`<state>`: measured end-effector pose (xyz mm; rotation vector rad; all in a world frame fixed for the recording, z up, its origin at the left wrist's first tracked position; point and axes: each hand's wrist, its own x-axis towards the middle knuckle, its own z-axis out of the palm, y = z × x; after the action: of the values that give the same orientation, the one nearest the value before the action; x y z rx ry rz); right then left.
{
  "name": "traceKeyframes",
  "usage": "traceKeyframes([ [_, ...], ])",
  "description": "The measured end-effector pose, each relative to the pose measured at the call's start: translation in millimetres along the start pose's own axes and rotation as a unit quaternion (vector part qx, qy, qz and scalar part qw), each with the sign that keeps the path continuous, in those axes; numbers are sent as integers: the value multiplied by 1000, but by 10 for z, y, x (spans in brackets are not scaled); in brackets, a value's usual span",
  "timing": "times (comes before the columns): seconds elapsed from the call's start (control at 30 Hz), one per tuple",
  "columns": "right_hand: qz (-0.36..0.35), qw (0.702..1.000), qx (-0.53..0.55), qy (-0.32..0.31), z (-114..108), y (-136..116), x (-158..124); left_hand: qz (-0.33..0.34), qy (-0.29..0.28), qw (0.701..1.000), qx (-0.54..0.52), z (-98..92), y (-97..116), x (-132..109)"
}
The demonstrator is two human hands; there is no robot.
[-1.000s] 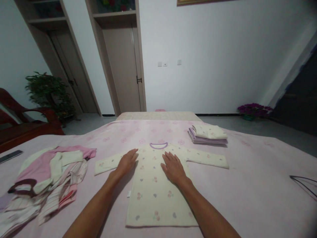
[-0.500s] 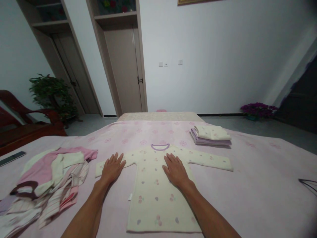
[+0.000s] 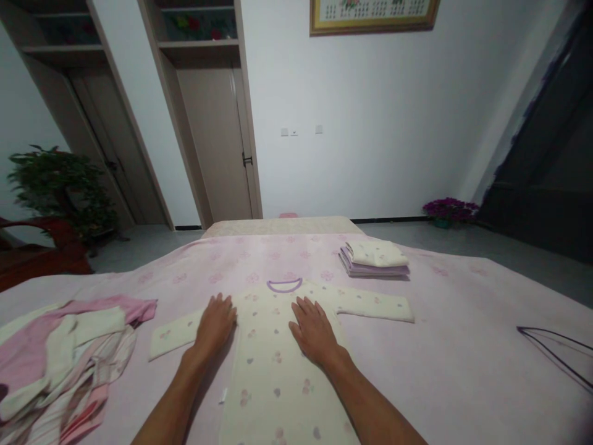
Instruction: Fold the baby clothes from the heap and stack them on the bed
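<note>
A cream long-sleeved child's shirt (image 3: 264,371) with small heart and cherry prints and a purple neckline lies spread flat, its lower hem cut off by the picture's bottom edge. My left hand (image 3: 217,322) lies over the sleeve on the left, close to the shoulder, fingers stretched out and palm down. Flat on the chest, below the neckline, rests my right hand (image 3: 314,329) with its fingers a little apart. Both hands are open. The sleeve on the right stretches outward, untouched.
Loose clothes (image 3: 69,364) in pink, cream and stripes lie heaped at left on the pink bedspread (image 3: 463,346). A folded clothes stack (image 3: 375,258) sits beyond the shirt at right. Thin black looped wire (image 3: 546,346) lies near the right edge.
My left hand has slid along the sleeve toward the shirt's shoulder. My right hand stays on the chest. The view has tilted up and turned right, showing more of the framed picture.
</note>
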<state>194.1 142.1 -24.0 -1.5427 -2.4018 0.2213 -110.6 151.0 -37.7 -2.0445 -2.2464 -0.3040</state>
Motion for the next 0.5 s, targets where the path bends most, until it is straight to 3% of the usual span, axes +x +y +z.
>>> traceKeyframes([
  [0.13, -4, 1000, 4, 10, 14, 9, -12, 82, -20, 995, -45, 77, 735, 225],
  [0.23, 0, 1000, 3, 19, 35, 23, -34, 85, -23, 995, -42, 147, 1078, 288],
  [0.33, 21, 999, 3, 36, 57, 33, -50, 63, -11, 998, -20, 214, 1181, 278],
  [0.5, 81, 997, -1, 22, 7, 52, 62, 57, 4, 998, -5, 284, 1150, 259],
])
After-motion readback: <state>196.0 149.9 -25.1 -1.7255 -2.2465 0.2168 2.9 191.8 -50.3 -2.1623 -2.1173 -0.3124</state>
